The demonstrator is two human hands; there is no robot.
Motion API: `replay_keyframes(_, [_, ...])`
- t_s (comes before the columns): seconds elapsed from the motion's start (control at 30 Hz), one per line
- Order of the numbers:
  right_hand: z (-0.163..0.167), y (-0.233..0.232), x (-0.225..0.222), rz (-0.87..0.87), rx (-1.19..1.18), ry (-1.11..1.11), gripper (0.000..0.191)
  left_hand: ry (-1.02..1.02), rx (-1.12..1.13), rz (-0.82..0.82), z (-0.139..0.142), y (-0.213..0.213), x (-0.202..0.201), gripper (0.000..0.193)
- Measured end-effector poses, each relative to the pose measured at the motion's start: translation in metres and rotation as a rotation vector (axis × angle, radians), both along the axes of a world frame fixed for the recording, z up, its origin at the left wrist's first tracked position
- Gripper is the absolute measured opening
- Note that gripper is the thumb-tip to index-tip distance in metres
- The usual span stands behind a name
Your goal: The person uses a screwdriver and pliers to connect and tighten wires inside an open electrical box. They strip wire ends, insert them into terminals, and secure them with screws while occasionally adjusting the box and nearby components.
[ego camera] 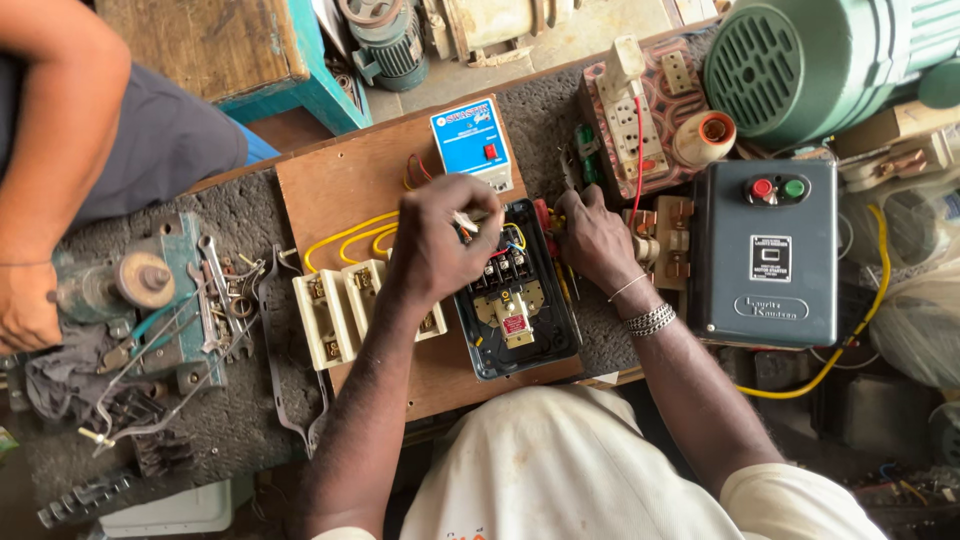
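An open black switch unit with terminals and coloured wires lies on a wooden board. My left hand hovers over its top left corner, fingers pinched on a thin white wire end. At the unit's top right edge, my right hand rests next to a red-handled tool; whether it grips the tool I cannot tell. Yellow wires run from the unit to cream fuse holders on the board.
A blue-and-white small box sits at the board's top. A dark grey starter box with red and green buttons stands right, a socket board and green motor behind. Another person's arm is at left, near spanners.
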State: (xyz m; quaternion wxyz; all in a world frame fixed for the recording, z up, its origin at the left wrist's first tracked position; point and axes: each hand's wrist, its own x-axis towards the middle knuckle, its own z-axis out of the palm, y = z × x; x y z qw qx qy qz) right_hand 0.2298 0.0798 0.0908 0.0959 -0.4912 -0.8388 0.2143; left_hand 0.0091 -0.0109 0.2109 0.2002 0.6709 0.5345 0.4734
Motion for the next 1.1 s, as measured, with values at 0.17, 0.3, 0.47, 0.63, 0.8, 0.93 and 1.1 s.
replay_keyframes(0.17, [0.012, -0.009, 0.002, 0.023, -0.032, 0.208, 0.022, 0.25, -0.085, -0.016, -0.009, -0.006, 0.003, 0.009])
replay_keyframes(0.3, [0.042, -0.017, 0.009, -0.215, -0.298, 0.16, 0.028, 0.316, -0.148, -0.019, -0.026, -0.005, 0.008, 0.007])
replay_keyframes(0.47, [0.074, -0.056, 0.041, -0.08, 0.018, 0.861, 0.026, 0.375, -0.156, -0.025, -0.041, -0.004, 0.018, 0.004])
replay_keyframes(0.63, [0.07, -0.09, 0.048, 0.132, 0.303, 0.896, 0.022, 0.427, -0.166, -0.006, -0.046, -0.002, 0.019, 0.007])
replay_keyframes(0.8, [0.064, -0.109, 0.035, 0.216, 0.339, 0.832, 0.022, 0.408, -0.158, -0.02, -0.049, 0.002, 0.018, 0.014])
replay_keyframes(0.93, [0.069, -0.111, 0.031, 0.245, 0.378, 0.768, 0.022, 0.34, -0.184, -0.022, -0.05, 0.0, 0.017, 0.007])
replay_keyframes(1.1, [0.076, -0.107, 0.029, 0.297, 0.441, 0.728, 0.023, 0.305, -0.188, -0.041, -0.045, -0.008, 0.014, 0.011])
